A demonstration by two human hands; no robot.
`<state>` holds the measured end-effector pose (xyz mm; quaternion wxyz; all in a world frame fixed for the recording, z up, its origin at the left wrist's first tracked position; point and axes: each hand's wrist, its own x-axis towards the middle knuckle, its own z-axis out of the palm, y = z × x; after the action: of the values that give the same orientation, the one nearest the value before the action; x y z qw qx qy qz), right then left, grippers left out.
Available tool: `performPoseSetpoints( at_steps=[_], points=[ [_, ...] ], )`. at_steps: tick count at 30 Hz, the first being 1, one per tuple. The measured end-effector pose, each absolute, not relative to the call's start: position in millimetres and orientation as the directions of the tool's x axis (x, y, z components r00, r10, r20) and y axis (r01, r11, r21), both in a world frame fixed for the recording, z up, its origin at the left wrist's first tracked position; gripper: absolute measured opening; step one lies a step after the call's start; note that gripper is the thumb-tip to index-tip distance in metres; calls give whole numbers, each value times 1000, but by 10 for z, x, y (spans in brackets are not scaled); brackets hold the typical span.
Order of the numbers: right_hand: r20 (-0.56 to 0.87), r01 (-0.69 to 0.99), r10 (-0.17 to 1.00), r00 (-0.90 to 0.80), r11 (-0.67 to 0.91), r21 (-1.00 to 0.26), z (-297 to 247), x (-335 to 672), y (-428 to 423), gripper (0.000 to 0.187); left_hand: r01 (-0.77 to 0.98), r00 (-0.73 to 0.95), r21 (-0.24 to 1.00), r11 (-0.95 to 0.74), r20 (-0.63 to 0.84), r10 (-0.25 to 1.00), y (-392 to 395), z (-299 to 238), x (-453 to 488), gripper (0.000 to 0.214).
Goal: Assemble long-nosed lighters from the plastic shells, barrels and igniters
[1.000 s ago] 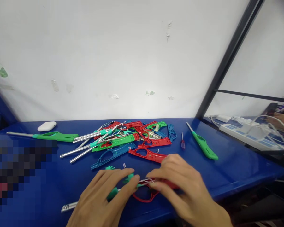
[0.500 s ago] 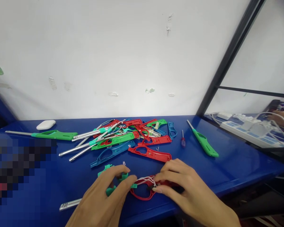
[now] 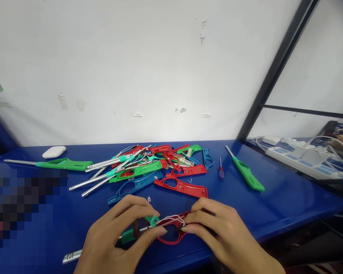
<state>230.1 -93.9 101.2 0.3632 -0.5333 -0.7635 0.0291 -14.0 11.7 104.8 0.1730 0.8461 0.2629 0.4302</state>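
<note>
Red half-shell [image 3: 190, 188] just beyond right hand [image 3: 223, 230], screwdriver [image 3: 221, 172] nearby

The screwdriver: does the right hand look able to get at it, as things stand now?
Probably yes: blue tabletop lies between the right hand and the screwdriver. However, the fingers are busy at the red casing, so they would likely need to leave it first.

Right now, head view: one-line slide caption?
Left hand holding a teal part, right hand at white wires over a red casing, near a pile of coloured shells.
</note>
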Motion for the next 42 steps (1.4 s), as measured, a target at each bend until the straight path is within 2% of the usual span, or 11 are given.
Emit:
performPoseSetpoints(
  at_steps=[2,4,6,10,15,18,21,28,33,37,42],
  points=[
    [535,804,827,-170,430,-411,1003,2298,-933,21,272,541,614,-740,539,646,88,1062,-82,15],
    [534,810,831,-156,417,-412,991,2289,-931,22,238,515,676,-697,521,681,59,1041,-30,18],
    [528,811,839,-133,399,-428,973,2276,-935,24,229,487,654,-721,565,666,46,1007,0,23],
    [561,804,819,-125,414,-426,934,2256,-945,23,260,483,557,-789,632,606,65,980,-14,10],
    [613,766,782,-110,460,-449,930,2251,-936,24,308,475,465,-830,681,558,71,1046,-22,6],
    [622,755,777,-97,465,-463,946,2243,-925,23,334,427,425,-841,728,537,65,1088,25,19],
    [650,735,755,-87,489,-470,957,2227,-919,21,362,403,448,-818,716,570,65,1102,54,17],
    [736,764,671,-90,520,-381,1018,2202,-914,27,308,458,540,-783,637,620,41,1023,-12,6],
    [747,736,660,-85,546,-399,1073,2166,-898,29,237,456,610,-756,617,641,64,992,6,8],
    [759,739,647,-70,545,-396,1055,2149,-894,29,220,455,587,-779,645,615,81,998,29,7],
    [753,746,656,-55,528,-405,1007,2160,-899,27,249,480,510,-823,673,562,29,990,0,18]
  ],
)
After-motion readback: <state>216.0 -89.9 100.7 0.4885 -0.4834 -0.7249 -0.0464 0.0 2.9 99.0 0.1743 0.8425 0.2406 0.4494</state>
